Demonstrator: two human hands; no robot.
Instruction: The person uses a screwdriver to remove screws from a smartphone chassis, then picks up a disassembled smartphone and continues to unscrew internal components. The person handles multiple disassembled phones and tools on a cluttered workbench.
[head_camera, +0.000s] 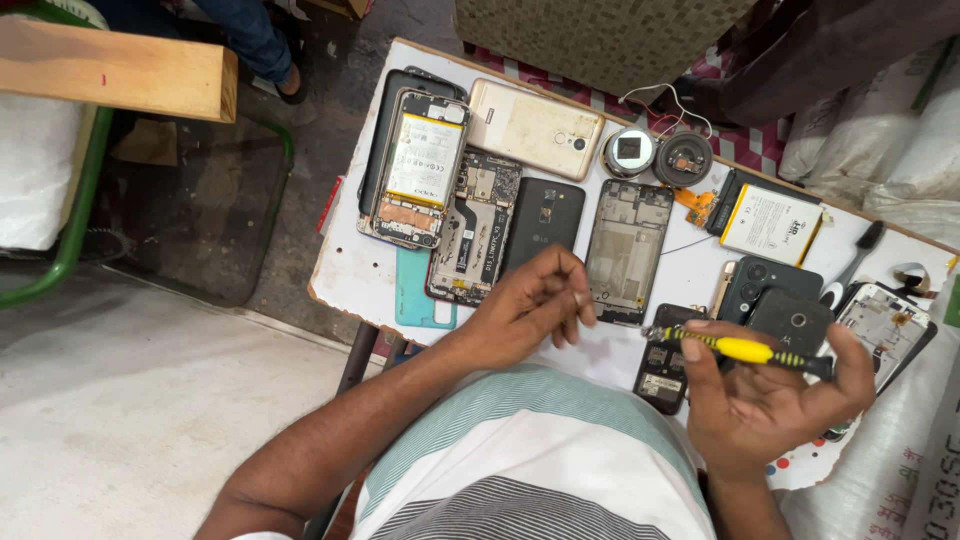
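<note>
Glossy plastic screwdriver (745, 349) (yellow grip), worn white tabletop (352, 275)

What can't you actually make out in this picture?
Head view:
- Left hand: fingertips pinched; anything between them is too small to see.
- Screwdriver: its tip is too fine to make out.
- Small dark phone: partly covered by the right hand.
- White board: near edge hidden by the person's shirt.

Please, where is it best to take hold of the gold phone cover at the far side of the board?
Probably grip the gold phone cover by its two long edges, coming from above. It lies flat, and its far long edge looks free, though the near one sits close to other parts.
</note>
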